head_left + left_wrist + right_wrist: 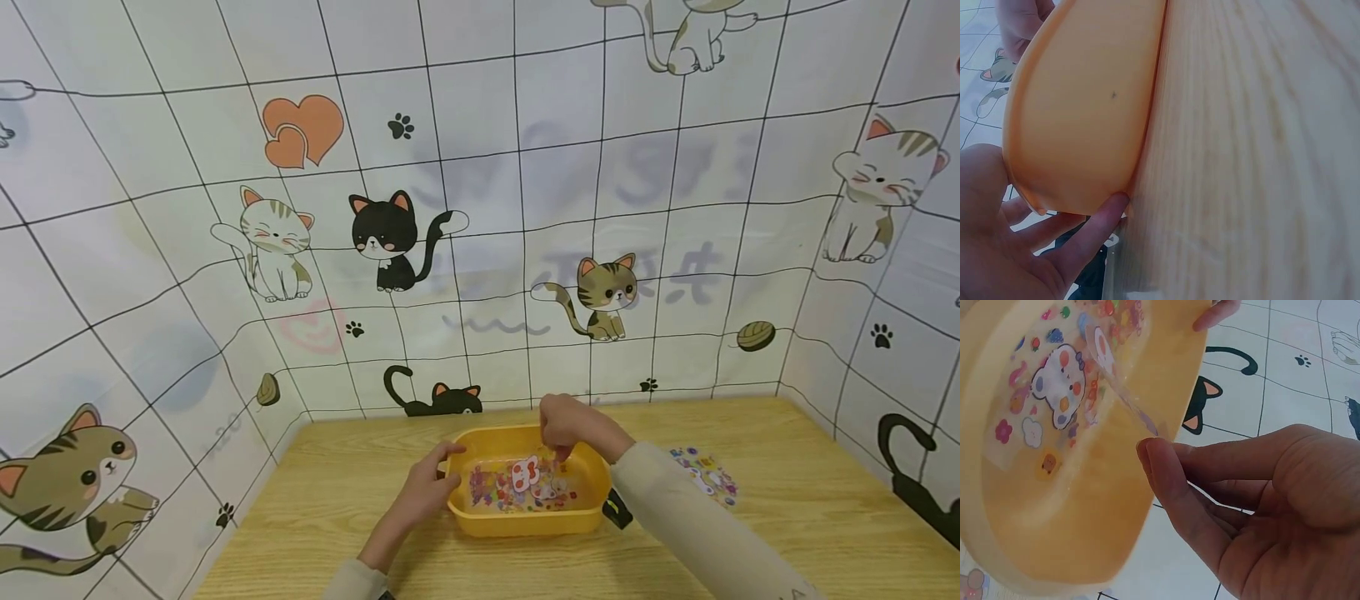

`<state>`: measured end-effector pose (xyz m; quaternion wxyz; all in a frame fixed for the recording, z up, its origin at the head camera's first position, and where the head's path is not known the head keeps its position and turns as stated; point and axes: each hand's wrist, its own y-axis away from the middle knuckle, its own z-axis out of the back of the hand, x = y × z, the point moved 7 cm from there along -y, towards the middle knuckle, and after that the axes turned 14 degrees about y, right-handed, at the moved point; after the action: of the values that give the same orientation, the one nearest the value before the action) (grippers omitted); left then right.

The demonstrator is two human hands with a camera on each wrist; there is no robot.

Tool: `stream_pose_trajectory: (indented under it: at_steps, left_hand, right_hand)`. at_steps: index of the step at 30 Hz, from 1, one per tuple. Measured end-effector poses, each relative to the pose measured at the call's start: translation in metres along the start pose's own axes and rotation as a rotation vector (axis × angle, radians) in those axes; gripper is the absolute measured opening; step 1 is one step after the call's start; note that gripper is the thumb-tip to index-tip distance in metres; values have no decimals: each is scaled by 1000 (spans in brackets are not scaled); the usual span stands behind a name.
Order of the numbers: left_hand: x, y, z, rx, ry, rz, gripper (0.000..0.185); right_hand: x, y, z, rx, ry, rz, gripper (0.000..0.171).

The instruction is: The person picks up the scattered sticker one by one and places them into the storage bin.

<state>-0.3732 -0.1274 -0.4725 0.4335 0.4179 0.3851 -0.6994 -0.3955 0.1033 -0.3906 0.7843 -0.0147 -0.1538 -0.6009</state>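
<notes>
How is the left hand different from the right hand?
The left hand holds the yellow tub; the right hand pinches a clear sticker sheet.
The left hand is at the tub's left end; the right hand is over the tub.
The left hand's thumb and fingers stand apart; the right hand's fingertips meet.
Both are bare and come out of pale sleeves.

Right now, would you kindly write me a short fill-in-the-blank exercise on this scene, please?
1. In the head view, the colour of the basin is ____.
2. Of the left grip and the right grip, only the ____ one pinches a clear sheet.
3. The animals printed on the wall covering are ____.

Missing words: yellow; right; cats.
</notes>
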Motion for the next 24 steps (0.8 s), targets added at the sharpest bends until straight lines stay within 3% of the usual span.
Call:
stream_pose_trajectory:
  at_steps: [24]
  left_hand:
    - [1,-1,0,10,2,-4,43]
  right_hand:
    - [-11,-11,-22,142,172,-85,17]
